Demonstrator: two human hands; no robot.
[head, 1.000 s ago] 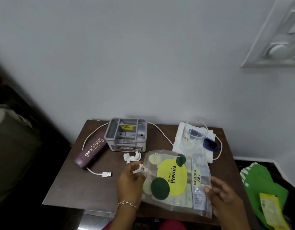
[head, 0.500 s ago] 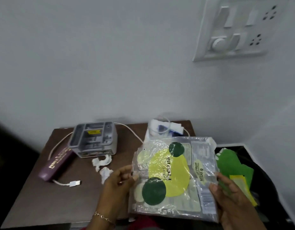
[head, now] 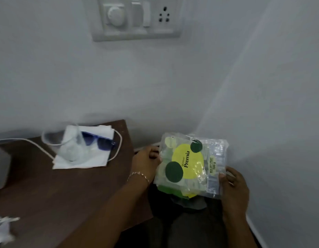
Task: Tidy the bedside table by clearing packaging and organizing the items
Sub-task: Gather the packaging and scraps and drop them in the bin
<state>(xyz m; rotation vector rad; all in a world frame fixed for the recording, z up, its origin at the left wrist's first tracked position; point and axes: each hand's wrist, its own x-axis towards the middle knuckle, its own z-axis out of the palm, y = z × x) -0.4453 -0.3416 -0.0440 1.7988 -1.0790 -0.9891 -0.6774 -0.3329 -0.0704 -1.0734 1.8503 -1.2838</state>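
A clear plastic packet (head: 189, 165) printed with yellow and dark green circles hangs in the air to the right of the brown bedside table (head: 65, 190). My left hand (head: 146, 161) grips its left edge. My right hand (head: 234, 187) pinches its lower right corner. Under the packet lie green and dark bags (head: 183, 196) on the floor. On the table's far right corner, blue sunglasses (head: 99, 142) and a clear glass (head: 69, 142) rest on white folded tissue (head: 81, 158). Crumpled white paper (head: 3, 230) sits at the table's lower left.
A white cable (head: 117, 145) loops around the tissue. A grey organizer box (head: 1, 169) is cut off at the left edge. A switchboard with a socket (head: 137, 18) is on the wall above. The white wall corner is close on the right.
Both hands lifted the packet off the table and carried it right, over the bags on the floor. The view swung right, so the organizer and purple case left the frame.
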